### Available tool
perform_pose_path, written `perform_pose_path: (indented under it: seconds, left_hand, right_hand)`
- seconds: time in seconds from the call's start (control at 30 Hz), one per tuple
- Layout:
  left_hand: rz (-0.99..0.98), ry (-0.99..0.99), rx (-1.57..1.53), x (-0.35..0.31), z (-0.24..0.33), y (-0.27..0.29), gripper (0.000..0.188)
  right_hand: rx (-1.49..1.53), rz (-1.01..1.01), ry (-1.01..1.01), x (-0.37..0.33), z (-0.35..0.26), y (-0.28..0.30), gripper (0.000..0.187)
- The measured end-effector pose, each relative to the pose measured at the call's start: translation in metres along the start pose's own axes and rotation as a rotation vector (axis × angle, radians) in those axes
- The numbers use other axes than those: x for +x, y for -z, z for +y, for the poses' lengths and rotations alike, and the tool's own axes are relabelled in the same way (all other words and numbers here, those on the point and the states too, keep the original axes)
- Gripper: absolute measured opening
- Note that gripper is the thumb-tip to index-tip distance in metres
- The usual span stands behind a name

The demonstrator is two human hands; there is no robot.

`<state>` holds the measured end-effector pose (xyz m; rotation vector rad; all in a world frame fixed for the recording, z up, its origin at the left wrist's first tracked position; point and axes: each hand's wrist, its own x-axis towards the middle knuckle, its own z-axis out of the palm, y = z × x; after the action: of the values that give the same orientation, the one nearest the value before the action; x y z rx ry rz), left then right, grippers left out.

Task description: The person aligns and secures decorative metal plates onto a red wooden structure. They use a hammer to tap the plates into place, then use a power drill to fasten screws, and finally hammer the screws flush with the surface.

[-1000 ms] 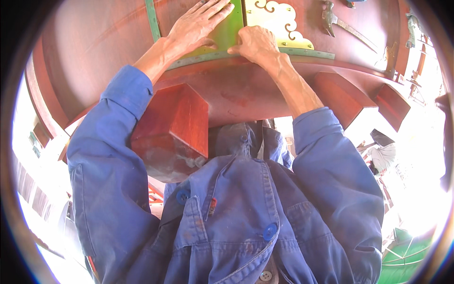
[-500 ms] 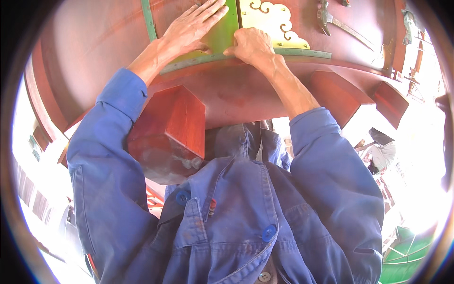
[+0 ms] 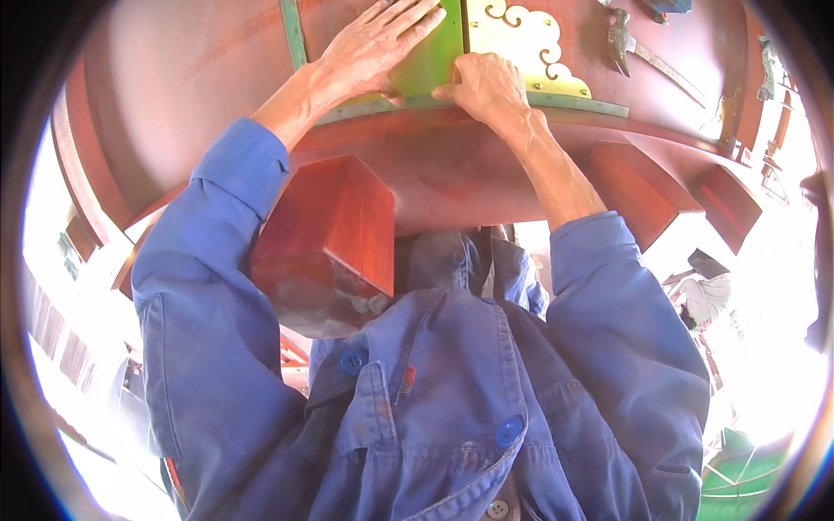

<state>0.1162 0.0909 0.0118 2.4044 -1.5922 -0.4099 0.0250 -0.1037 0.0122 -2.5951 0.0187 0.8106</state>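
Observation:
My left hand [image 3: 375,45] lies flat, fingers spread, on a green sheet [image 3: 430,61] that covers the top of a red-brown wooden piece [image 3: 156,78]. My right hand [image 3: 488,87] is curled at the front edge of the wood, fingertips pressing the green sheet's lower edge next to a brass, cloud-shaped fitting [image 3: 530,43]. Neither hand holds a tool. Both arms are in blue sleeves.
A hammer [image 3: 638,48] lies on the wood to the right of the brass fitting. Thick square red-brown legs [image 3: 334,239] stick out below the top's edge toward me, another [image 3: 643,195] at right. Bright floor and a green object [image 3: 738,478] show low right.
Both hands have slid slightly along the green sheet; my left hand sits a little higher and my right hand has shifted toward the sheet's lower edge. The view has drifted a little.

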Motion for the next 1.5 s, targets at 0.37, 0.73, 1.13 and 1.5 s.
perform_pose_path:
  seconds: [0.37, 0.73, 1.13, 1.5]
  left_hand:
    - [-0.009, 0.06, 0.019, -0.006, 0.003, -0.012, 0.129]
    - [-0.072, 0.131, -0.05, -0.001, 0.004, -0.013, 0.146]
    - [-0.126, 0.165, -0.006, -0.006, 0.003, -0.007, 0.146]
    - [-0.145, 0.188, -0.009, -0.006, 0.01, -0.002, 0.144]
  right_hand:
    - [0.022, 0.004, -0.001, -0.003, -0.003, 0.003, 0.039]
    - [0.042, 0.083, 0.008, -0.004, -0.001, -0.006, 0.036]
    - [-0.361, -0.408, -0.02, 0.032, 0.13, 0.134, 0.042]
    - [-0.222, -0.144, -0.066, -0.055, 0.202, 0.094, 0.041]
